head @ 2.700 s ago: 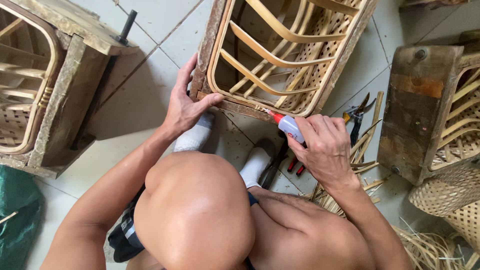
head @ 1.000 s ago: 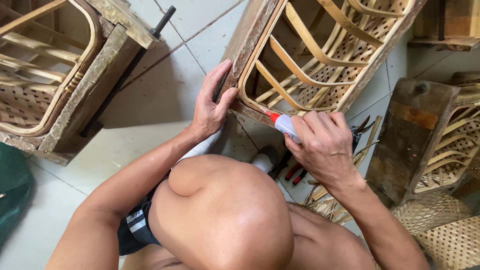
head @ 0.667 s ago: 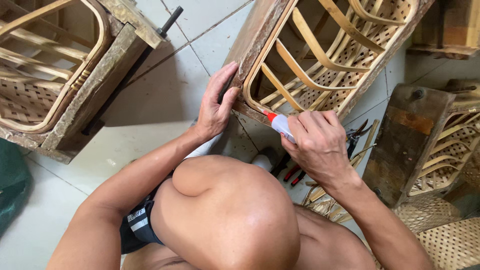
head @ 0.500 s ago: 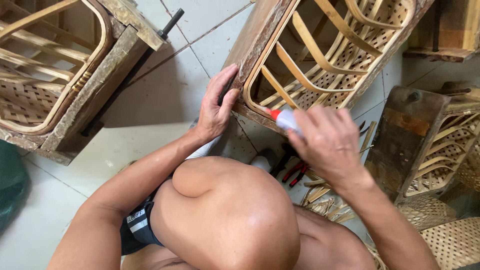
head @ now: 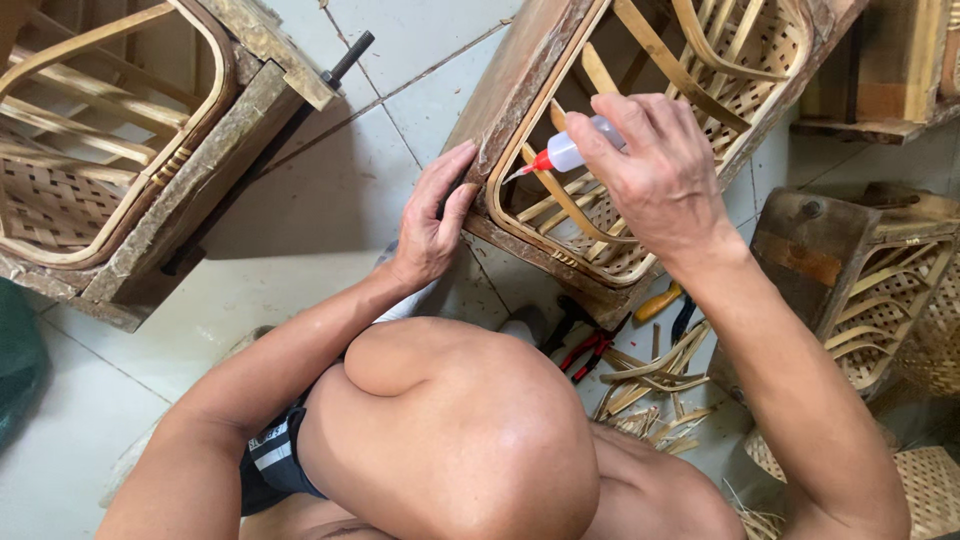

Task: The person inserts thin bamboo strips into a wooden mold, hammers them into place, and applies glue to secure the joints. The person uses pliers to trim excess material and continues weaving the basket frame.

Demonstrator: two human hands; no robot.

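We saw the right hand point(head: 655, 175) with fingers wrapped around a glue bottle point(head: 560, 155), its red tip at the basket frame point(head: 520, 90). The left hand point(head: 432, 225) lay flat, fingers spread narrow, on the frame's near corner.

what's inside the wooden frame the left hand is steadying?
Inside the wooden frame: a woven bamboo basket with curved ribs. The right hand holds a small red-tipped bottle, nozzle at the basket rim. The hand covers part of the weave; the left hand covers the frame's edge.

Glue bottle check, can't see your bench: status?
Right hand holds glue bottle, red nozzle at basket frame rim. Left hand steadies frame edge. Nothing blocking.
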